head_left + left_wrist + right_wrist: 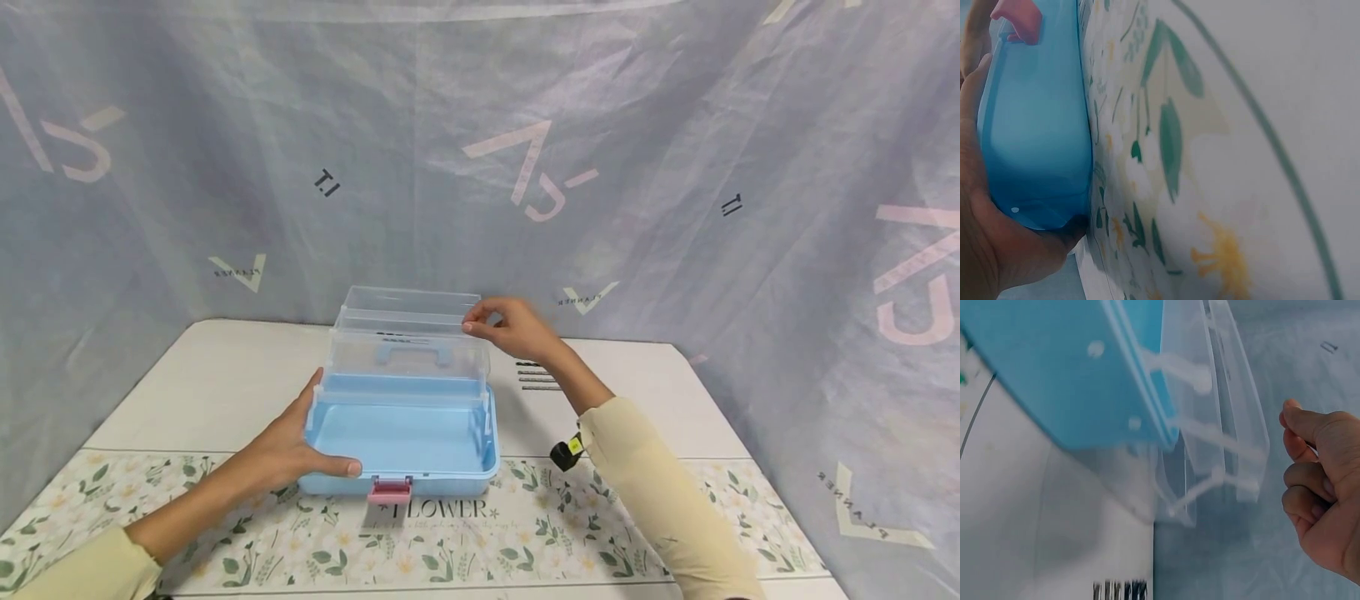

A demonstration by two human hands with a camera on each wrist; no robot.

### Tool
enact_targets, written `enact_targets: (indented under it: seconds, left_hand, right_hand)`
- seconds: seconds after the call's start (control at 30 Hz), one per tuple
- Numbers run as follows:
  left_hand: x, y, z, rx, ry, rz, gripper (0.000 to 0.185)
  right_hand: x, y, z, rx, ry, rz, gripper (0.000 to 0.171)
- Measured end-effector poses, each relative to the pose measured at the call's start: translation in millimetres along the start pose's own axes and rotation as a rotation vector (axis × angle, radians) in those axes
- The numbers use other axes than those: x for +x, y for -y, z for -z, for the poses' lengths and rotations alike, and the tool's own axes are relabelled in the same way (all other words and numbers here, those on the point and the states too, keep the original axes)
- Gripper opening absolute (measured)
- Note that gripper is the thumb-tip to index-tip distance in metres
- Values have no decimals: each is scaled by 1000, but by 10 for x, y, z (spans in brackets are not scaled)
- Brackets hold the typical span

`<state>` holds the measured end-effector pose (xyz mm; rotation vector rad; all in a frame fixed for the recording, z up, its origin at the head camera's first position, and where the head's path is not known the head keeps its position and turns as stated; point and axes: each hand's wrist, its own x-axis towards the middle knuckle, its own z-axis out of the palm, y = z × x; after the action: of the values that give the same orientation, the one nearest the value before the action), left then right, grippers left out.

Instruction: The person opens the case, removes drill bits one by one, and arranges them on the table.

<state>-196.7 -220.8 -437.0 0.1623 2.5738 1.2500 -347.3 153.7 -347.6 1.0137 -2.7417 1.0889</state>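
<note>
A light blue toolbox [401, 437] stands unfolded on the table, with clear tiered trays [408, 350] raised at its back and a pink latch [390, 490] in front. My left hand [288, 446] grips its left end, the thumb over the front rim; the left wrist view shows the palm against the box's corner. Beside the top tray's right end is my right hand [513, 329]. In the right wrist view its curled fingers [1310, 481] stand apart from the trays, thumb and forefinger together, nothing visible between them. The blue bottom compartment is bare.
Several drill bits [536, 375] lie right of the box, behind my right forearm. A black and yellow tape measure [567, 452] is partly covered by my right sleeve. More dark bits show through the clear trays. A grey printed cloth [420, 167] hangs behind the table.
</note>
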Motion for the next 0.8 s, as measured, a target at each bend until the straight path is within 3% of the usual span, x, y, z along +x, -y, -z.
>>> enact_targets:
  seconds: [0.17, 0.43, 0.8]
  left_hand:
    - [5, 6, -15, -2, 3, -2, 166]
    - [5, -6, -28, -2, 5, 1, 167]
    - [-13, -17, -4, -8, 0, -5, 167]
  right_hand:
    - [164, 57, -136, -21, 47, 21, 22]
    - [343, 51, -251, -20, 55, -53, 23]
    - [509, 132, -343, -183, 41, -85, 23]
